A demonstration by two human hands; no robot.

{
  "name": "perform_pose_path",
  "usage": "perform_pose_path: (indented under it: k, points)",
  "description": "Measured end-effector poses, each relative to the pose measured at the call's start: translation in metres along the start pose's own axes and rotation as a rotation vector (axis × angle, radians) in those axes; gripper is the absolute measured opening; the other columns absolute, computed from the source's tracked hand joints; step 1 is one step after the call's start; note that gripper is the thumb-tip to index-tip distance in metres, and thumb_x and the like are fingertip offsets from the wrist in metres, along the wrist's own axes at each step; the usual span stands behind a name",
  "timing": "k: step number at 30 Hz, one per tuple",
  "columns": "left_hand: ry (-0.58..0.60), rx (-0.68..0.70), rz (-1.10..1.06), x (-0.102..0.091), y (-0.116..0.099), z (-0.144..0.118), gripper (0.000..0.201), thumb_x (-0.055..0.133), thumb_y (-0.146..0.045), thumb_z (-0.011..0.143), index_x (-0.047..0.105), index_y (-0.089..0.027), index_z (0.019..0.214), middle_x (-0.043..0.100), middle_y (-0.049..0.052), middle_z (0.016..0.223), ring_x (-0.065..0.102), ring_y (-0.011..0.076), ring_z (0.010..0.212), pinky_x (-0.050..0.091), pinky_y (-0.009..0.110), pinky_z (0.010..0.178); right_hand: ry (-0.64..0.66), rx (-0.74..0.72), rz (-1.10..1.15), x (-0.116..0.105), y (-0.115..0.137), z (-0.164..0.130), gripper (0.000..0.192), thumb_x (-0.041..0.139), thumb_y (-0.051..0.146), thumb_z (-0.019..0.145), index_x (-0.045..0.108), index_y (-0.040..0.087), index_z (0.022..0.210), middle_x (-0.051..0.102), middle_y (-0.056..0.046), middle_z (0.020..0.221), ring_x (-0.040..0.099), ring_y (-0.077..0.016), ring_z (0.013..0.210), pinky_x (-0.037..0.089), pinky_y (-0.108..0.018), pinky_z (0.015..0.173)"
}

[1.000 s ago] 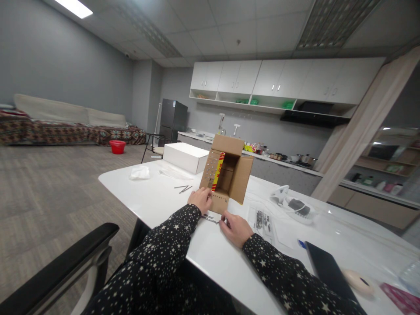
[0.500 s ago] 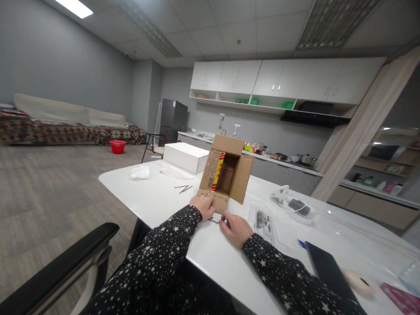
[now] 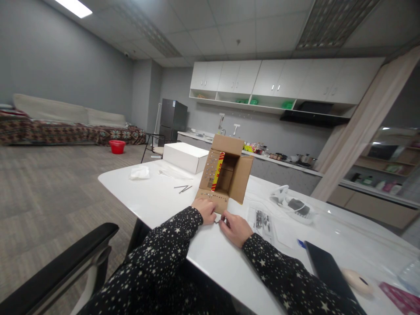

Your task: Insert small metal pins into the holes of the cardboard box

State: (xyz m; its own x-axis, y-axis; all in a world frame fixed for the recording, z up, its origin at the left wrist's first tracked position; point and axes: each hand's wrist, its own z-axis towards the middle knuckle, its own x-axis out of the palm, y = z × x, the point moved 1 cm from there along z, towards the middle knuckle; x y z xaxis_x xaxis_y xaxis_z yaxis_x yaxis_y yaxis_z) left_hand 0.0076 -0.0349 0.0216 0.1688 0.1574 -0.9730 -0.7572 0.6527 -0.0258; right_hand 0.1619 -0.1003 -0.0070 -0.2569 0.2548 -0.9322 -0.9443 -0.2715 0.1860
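An open cardboard box (image 3: 241, 178) lies on the white table, its mouth facing me and its flaps spread. Small shiny pieces dot the left flap (image 3: 208, 171) and the front flap (image 3: 220, 202). At the front flap's near edge is my left hand (image 3: 206, 210), its fingers curled down. My right hand (image 3: 235, 227) is just to the right, thumb and fingers pinched together. Between the two hands shows a small thin metal piece (image 3: 217, 222), mostly covered by the fingers; its kind is unclear. A clear tray of small dark parts (image 3: 262, 221) sits beside my right hand.
Several thin dark rods (image 3: 183, 189) lie left of the box. Behind stands a white box (image 3: 185, 156), near crumpled tissue (image 3: 139, 173). To the right are a white container with a cord (image 3: 300, 209), a black phone-like slab (image 3: 328, 267) and a beige mouse-like object (image 3: 357, 281).
My left hand has shifted slightly down and right, closer to my right hand. Less of the thin metal piece shows between them. My right hand stays nearly still.
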Motion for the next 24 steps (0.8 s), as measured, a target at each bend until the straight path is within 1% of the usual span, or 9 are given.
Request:
perform_pose_path:
  k: [5, 11, 18, 21, 24]
  points:
    - [-0.016, 0.057, -0.031, -0.0019, 0.0015, -0.0024, 0.024, 0.046, -0.032, 0.074, 0.065, -0.022, 0.086, 0.07, 0.009, 0.091, 0.065, 0.0256, 0.088, 0.048, 0.038, 0.078, 0.008, 0.006, 0.003, -0.0011, 0.0007, 0.0004, 0.013, 0.046, 0.029, 0.088, 0.055, 0.02, 0.088, 0.062, 0.0, 0.07, 0.053, -0.0124, 0.062, 0.027, -0.023, 0.058]
    - [0.018, -0.05, 0.004, 0.0033, -0.0015, 0.0016, 0.024, 0.05, -0.032, 0.072, 0.066, -0.021, 0.087, 0.07, 0.01, 0.093, 0.065, 0.0278, 0.091, 0.048, 0.04, 0.08, 0.021, 0.011, -0.002, -0.0041, 0.0033, -0.0009, 0.014, 0.045, 0.029, 0.088, 0.056, 0.02, 0.089, 0.062, -0.001, 0.071, 0.053, -0.0128, 0.062, 0.027, -0.023, 0.059]
    - [-0.013, 0.042, -0.065, 0.0013, 0.0013, -0.0025, 0.025, 0.047, -0.035, 0.075, 0.066, -0.022, 0.086, 0.07, 0.009, 0.091, 0.065, 0.0263, 0.091, 0.046, 0.039, 0.082, 0.028, 0.012, 0.002, -0.0029, 0.0026, -0.0006, 0.014, 0.045, 0.029, 0.088, 0.056, 0.02, 0.091, 0.062, -0.001, 0.071, 0.053, -0.0132, 0.064, 0.027, -0.023, 0.059]
    - [-0.008, 0.05, -0.053, 0.0016, 0.0018, -0.0022, 0.024, 0.049, -0.034, 0.073, 0.066, -0.022, 0.086, 0.07, 0.01, 0.091, 0.065, 0.0273, 0.091, 0.046, 0.039, 0.081, 0.02, 0.009, 0.001, -0.003, 0.0027, -0.0003, 0.014, 0.045, 0.028, 0.088, 0.056, 0.02, 0.089, 0.061, 0.0, 0.069, 0.052, -0.0128, 0.062, 0.027, -0.023, 0.059]
    - [-0.003, 0.04, -0.053, 0.0029, 0.0023, -0.0012, 0.025, 0.049, -0.034, 0.073, 0.066, -0.022, 0.086, 0.07, 0.009, 0.092, 0.065, 0.0266, 0.091, 0.047, 0.038, 0.081, 0.022, 0.01, -0.003, -0.004, 0.0037, -0.0005, 0.014, 0.045, 0.028, 0.088, 0.056, 0.02, 0.09, 0.061, 0.0, 0.07, 0.052, -0.0126, 0.062, 0.027, -0.023, 0.059]
